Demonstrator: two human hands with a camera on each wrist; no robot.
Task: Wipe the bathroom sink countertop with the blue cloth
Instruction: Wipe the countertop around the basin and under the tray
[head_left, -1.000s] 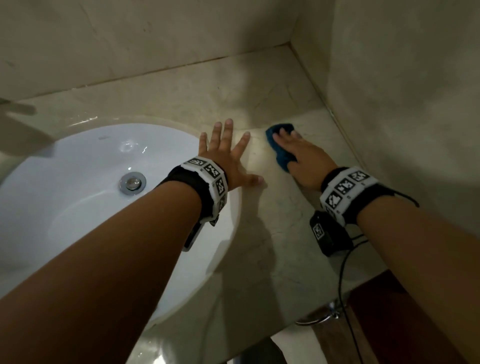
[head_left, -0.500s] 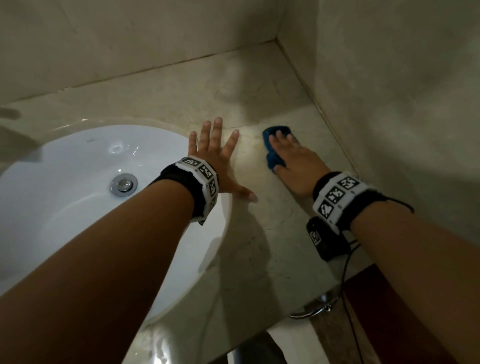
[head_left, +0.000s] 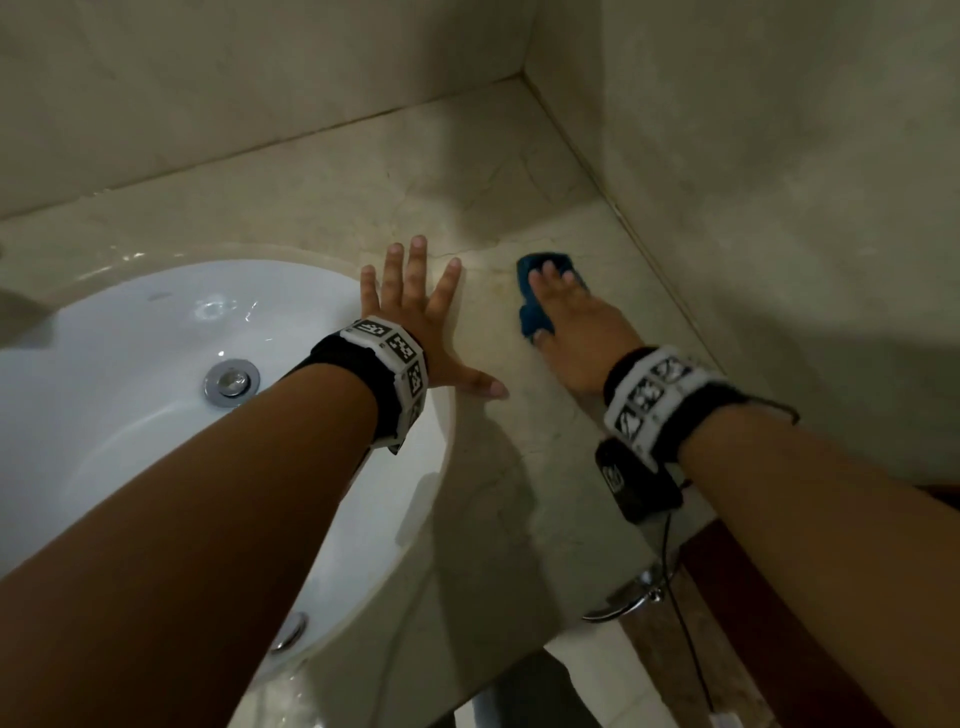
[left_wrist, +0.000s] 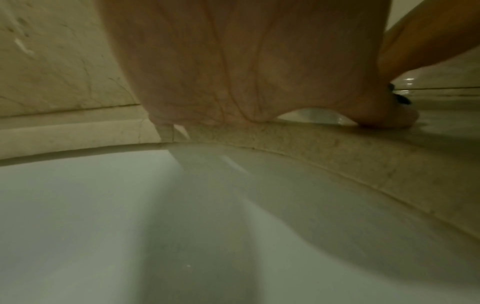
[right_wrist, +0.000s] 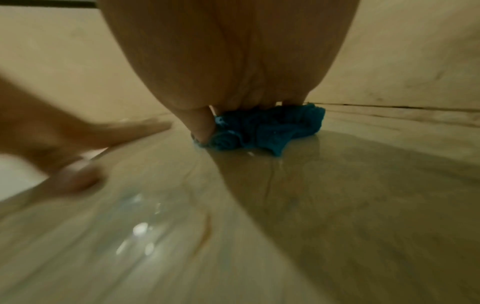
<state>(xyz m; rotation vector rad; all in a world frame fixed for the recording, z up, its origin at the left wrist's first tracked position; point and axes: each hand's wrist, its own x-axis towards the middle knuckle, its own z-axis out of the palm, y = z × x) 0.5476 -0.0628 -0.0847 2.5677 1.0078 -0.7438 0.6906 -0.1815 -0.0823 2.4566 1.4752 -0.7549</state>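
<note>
Closest to the camera there's a chrome towel ring (head_left: 623, 597) hanging under the front edge of the beige marble countertop (head_left: 519, 493), with a thin black cable (head_left: 675, 597) dropping past it from the small black box strapped under the right wrist. Both wrists have those white bands with black square markers on them.

Left of that is the white sink basin (head_left: 130, 389), set into the counter, metal drain (head_left: 232, 383) in the middle, bit of water shine around the far side.

The left hand (head_left: 421, 332) is just planted flat on the counter right at the basin's right-hand rim, fingers straight and spread wide, thumb stuck out toward the other hand. Not holding anything, just touching stone. The left wrist view shows the palm (left_wrist: 246, 72) pressed down on the rim edge.

A little further back and to the right, the right hand (head_left: 571, 332) is pressing down on the blue cloth (head_left: 535, 306). Fingers lie over the top of it, and the thumb sits at its near left end. From the right wrist camera the cloth (right_wrist: 270, 131) is bunched up under the fingers, sitting on the wet-looking counter, near the seam where the counter meets the side wall (head_left: 779, 208).

Behind all that is the back wall (head_left: 260, 78), and the two walls meet in the far corner.
</note>
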